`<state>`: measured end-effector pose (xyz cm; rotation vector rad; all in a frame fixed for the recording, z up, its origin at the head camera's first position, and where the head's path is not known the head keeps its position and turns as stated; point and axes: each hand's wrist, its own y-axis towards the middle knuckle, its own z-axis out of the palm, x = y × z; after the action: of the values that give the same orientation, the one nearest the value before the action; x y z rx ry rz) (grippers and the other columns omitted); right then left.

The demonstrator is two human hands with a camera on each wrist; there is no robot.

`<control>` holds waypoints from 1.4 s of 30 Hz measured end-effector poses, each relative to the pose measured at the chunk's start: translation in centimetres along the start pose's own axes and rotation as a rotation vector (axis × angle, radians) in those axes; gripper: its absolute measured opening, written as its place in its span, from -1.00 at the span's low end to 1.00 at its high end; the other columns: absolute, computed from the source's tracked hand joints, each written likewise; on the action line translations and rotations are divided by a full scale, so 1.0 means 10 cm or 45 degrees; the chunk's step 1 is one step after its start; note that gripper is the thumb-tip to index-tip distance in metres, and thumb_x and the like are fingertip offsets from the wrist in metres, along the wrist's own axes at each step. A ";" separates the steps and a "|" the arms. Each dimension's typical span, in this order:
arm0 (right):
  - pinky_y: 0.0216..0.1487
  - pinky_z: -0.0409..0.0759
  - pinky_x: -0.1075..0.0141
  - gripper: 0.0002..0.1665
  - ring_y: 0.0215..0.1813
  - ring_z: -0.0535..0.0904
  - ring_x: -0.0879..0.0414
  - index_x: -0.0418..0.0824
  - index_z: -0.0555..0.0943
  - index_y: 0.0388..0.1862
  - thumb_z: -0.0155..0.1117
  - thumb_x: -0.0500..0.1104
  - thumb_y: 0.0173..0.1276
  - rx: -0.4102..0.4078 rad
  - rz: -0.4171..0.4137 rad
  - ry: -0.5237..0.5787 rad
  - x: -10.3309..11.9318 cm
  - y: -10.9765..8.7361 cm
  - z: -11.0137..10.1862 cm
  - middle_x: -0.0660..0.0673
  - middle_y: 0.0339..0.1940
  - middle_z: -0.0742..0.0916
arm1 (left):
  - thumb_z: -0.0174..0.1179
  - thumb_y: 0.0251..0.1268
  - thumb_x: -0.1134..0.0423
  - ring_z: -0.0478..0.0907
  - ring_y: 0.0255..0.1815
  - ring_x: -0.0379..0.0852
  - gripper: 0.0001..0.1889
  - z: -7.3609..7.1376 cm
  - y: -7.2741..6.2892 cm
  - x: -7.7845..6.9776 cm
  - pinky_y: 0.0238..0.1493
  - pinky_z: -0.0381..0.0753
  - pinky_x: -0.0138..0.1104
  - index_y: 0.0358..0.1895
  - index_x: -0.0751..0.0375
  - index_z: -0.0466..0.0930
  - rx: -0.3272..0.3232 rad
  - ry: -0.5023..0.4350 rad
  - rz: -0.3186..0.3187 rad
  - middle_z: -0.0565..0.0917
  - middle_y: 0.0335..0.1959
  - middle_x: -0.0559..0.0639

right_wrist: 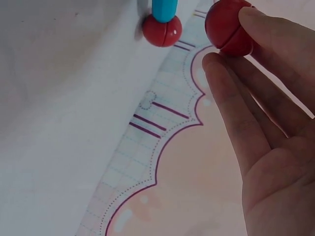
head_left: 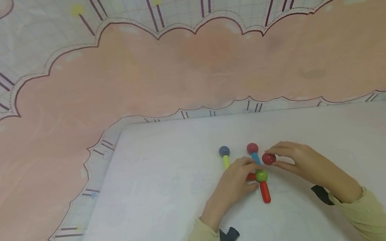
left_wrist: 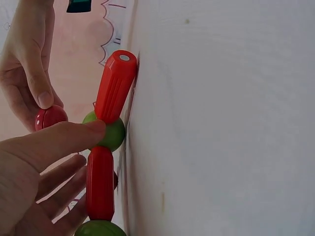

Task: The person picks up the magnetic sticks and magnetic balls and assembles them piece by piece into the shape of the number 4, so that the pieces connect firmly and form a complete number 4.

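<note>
In the head view a joined figure of magnetic balls and sticks lies on the white surface. My left hand grips it around the green ball, its thumb against that ball in the left wrist view. A red stick points toward me from the ball, and another red stick runs to a second green ball. A blue stick leads away to a red ball. My right hand pinches a separate red ball between thumb and fingers, close to the blue stick.
A yellow stick with a dark blue ball sticks out beyond the left hand. The white board lies on a pink patterned cloth. Dark straps show by both wrists.
</note>
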<state>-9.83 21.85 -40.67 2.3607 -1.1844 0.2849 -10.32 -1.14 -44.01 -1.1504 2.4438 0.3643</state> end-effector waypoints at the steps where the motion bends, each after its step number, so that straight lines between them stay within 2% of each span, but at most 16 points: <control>1: -0.04 0.70 0.06 -0.53 -0.02 0.71 -0.05 -0.23 0.71 0.01 0.56 -0.32 0.06 0.004 -0.002 -0.002 0.00 -0.01 0.00 -0.13 -0.07 0.77 | 0.42 0.20 0.18 0.48 0.16 -0.21 -0.58 0.01 0.00 0.00 0.21 0.48 -0.51 0.16 -0.03 0.65 -0.006 0.010 0.011 0.56 0.19 -0.11; 5: -0.07 0.71 0.07 -0.54 -0.05 0.71 -0.05 -0.22 0.71 -0.01 0.56 -0.33 0.05 0.002 -0.011 -0.010 0.01 -0.06 -0.01 -0.13 -0.10 0.77 | 0.41 0.22 0.19 0.44 0.25 -0.18 -0.60 0.03 0.01 0.01 0.25 0.47 -0.48 0.15 -0.09 0.67 0.000 0.027 0.033 0.52 0.27 -0.10; 12: -0.11 0.72 0.12 -0.54 -0.08 0.71 0.00 -0.17 0.73 -0.05 0.58 -0.34 0.00 -0.011 -0.035 -0.024 0.00 -0.16 -0.02 -0.05 -0.14 0.76 | 0.40 0.22 0.25 0.33 0.41 -0.11 -0.60 0.06 0.04 0.00 0.33 0.40 -0.46 0.14 -0.11 0.68 0.059 0.089 0.099 0.40 0.42 -0.02; 17: -0.12 0.73 0.14 -0.55 -0.09 0.71 0.03 -0.16 0.73 -0.05 0.57 -0.33 0.01 -0.003 -0.054 -0.015 -0.01 -0.23 -0.03 -0.03 -0.13 0.76 | 0.39 0.23 0.25 0.42 0.29 -0.13 -0.64 0.07 0.06 0.00 0.27 0.44 -0.49 0.10 -0.13 0.70 0.042 0.119 0.142 0.38 0.43 0.00; 20: -0.09 0.72 0.14 -0.56 -0.06 0.71 0.03 -0.15 0.73 -0.02 0.55 -0.32 0.06 0.044 -0.016 -0.002 0.01 -0.26 -0.03 -0.03 -0.10 0.76 | 0.40 0.22 0.26 0.44 0.22 -0.15 -0.65 0.07 0.06 0.00 0.23 0.46 -0.51 0.07 -0.13 0.71 0.027 0.109 0.149 0.36 0.44 0.02; 23: -0.06 0.71 0.15 -0.56 -0.04 0.71 0.05 -0.13 0.72 0.00 0.55 -0.30 0.08 0.083 0.034 0.012 0.03 -0.28 -0.01 0.00 -0.09 0.75 | 0.39 0.23 0.26 0.43 0.23 -0.14 -0.67 0.06 0.05 0.00 0.23 0.45 -0.52 0.06 -0.12 0.72 0.034 0.094 0.139 0.34 0.45 0.02; 32: -0.09 0.72 0.19 -0.56 -0.07 0.71 0.07 -0.13 0.73 -0.02 0.55 -0.32 0.06 0.084 0.000 0.023 0.06 -0.34 0.08 0.01 -0.11 0.76 | 0.37 0.26 0.22 0.36 0.37 -0.06 -0.72 0.06 0.03 -0.01 0.36 0.40 -0.41 0.01 -0.18 0.73 0.052 0.204 0.163 0.38 0.43 0.03; 42: -0.07 0.72 0.17 -0.59 -0.06 0.71 0.07 -0.13 0.74 -0.04 0.54 -0.30 0.09 0.121 0.047 0.032 0.08 -0.40 0.11 0.02 -0.10 0.76 | 0.39 0.25 0.20 0.30 0.40 -0.04 -0.76 0.14 0.03 0.00 0.36 0.39 -0.39 -0.06 -0.23 0.75 0.046 0.178 0.142 0.38 0.42 0.01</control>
<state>-6.19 22.75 -42.57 2.4110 -1.2287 0.3909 -10.23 -0.38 -45.21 -1.0600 2.6320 0.2800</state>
